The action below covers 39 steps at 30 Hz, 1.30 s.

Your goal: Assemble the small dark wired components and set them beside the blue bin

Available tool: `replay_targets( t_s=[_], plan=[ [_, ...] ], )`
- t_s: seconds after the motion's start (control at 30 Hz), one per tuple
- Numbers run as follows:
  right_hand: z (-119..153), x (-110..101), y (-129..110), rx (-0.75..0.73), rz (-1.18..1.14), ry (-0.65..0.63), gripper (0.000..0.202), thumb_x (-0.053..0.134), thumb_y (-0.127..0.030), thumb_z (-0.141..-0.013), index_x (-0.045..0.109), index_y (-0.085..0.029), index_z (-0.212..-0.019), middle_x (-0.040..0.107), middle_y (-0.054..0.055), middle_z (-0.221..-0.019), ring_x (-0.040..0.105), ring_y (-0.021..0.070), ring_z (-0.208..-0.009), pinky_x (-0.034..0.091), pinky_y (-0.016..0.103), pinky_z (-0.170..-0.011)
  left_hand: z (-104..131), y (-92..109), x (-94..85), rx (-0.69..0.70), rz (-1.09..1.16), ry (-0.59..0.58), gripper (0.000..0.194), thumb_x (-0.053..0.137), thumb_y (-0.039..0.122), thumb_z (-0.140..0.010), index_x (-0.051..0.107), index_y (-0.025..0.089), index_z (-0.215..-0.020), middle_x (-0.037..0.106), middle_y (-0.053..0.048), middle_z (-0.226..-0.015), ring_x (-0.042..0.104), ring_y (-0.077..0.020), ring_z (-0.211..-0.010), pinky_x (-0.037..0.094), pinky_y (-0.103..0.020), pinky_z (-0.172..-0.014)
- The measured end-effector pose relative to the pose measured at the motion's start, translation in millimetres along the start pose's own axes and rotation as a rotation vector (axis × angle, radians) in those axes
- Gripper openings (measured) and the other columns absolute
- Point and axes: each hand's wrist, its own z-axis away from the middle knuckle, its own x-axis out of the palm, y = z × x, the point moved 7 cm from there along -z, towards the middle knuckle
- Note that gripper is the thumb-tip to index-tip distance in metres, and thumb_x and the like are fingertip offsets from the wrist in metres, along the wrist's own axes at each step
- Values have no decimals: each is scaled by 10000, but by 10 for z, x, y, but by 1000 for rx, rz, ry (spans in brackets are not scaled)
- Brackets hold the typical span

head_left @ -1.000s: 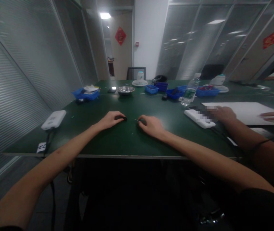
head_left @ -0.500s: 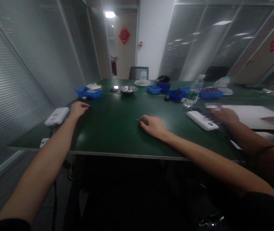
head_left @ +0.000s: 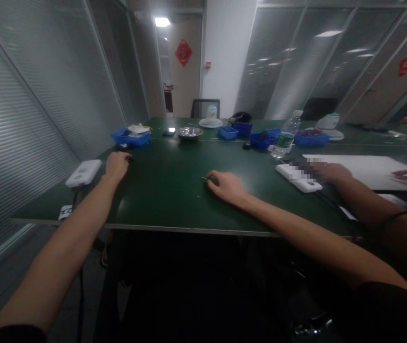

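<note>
My left hand (head_left: pixel 117 165) rests at the left of the dark green table (head_left: pixel 163 195), fingers closed around a small dark object (head_left: pixel 129 158). Its kind is too blurred to name. Nearest to that hand are a blue tray (head_left: pixel 132 139) beyond it and a white power bank (head_left: pixel 84 172) to its left. On the table right of centre lies my right hand (head_left: pixel 227 186), thumb and fingers curled together. A thin, light, needle-like piece (head_left: pixel 203 178) sticks out from its fingertips to the left; the rest of that piece is hidden.
A metal bowl (head_left: pixel 189 134), blue baskets (head_left: pixel 228 133) and a water bottle (head_left: pixel 286 138) stand farther back. To the right, another person's hand (head_left: pixel 332 174) is beside a second white power bank (head_left: pixel 298 178) and a white board (head_left: pixel 367 166). The table's front edge (head_left: pixel 189 230) runs close to me.
My left hand has turned slightly, its fingers more curled around the dark object. My right hand stays put. The other person's hands at the right have shifted a little.
</note>
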Motion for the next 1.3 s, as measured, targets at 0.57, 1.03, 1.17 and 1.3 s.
replay_targets(
  t_s=[0.57,1.03,1.17,1.3],
  plan=[
    [3,-18,-28,-10,-30,-33,342,537,-425,-1040,699,-249,-1285,783,68,-1060,693,213,-819,453,293,-669,-31,255,85,138,178,-34,265,689,227,-892,845,174,-1099,792,-132,-1135,713,-305,-1111,498,-415,-1088],
    [58,-8,-196,-300,-101,3,328,550,-352,-1065,659,-230,-1349,735,84,-1223,701,229,-1006,503,327,-856,918,2218,211,661,852,-553,465,763,346,-928,726,215,-1373,773,-96,-1207,717,-234,-1116,536,-425,-1046],
    [62,22,-201,-332,-92,-1,327,552,-354,-1069,656,-240,-1357,726,83,-1229,696,221,-1004,493,321,-853,984,2280,187,702,842,-555,440,752,334,-948,728,225,-1373,769,-97,-1219,714,-231,-1126,532,-408,-1036],
    [71,21,-215,-355,-79,6,323,546,-353,-1072,651,-235,-1355,722,79,-1223,691,212,-968,483,309,-811,983,2267,172,707,836,-547,376,748,338,-953,763,224,-1311,771,-94,-1219,714,-232,-1119,532,-402,-1027]
  ],
)
